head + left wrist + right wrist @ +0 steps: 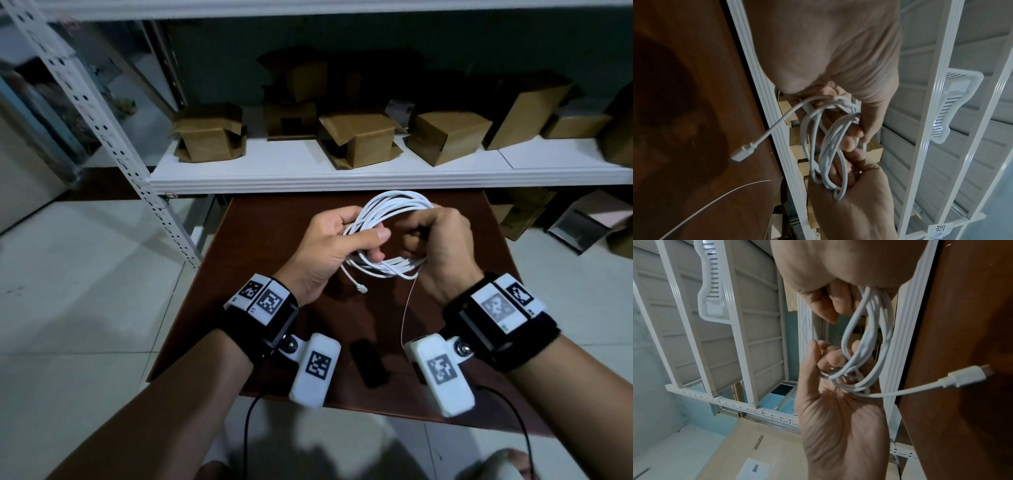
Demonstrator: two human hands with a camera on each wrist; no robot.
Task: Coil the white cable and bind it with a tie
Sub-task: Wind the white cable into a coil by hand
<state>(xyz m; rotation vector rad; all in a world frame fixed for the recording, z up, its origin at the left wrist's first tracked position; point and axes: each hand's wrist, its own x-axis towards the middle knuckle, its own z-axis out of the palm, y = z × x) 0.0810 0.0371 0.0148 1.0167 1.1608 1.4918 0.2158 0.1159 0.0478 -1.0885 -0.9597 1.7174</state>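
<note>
The white cable (pixel 394 205) is wound into a loose coil and held above the brown table (pixel 274 308). My left hand (pixel 373 245) grips the coil's left side, thumb on top. On the right side, my right hand (pixel 421 240) has its fingers curled round the strands. One cable end with its connector (pixel 361 289) dangles below the coil. A thin pale tie (pixel 407 308) hangs down from the coil under my right hand; its upper end is hidden. The left wrist view shows the coil (pixel 826 142), connector (pixel 742 153) and tie (pixel 711 203). The right wrist view shows the coil (pixel 865 344) between both hands.
A small black object (pixel 368 363) lies on the table near its front edge. Behind the table a white shelf (pixel 342 176) carries several cardboard boxes (pixel 356 137). More boxes sit on the tiled floor (pixel 85 274) at the right.
</note>
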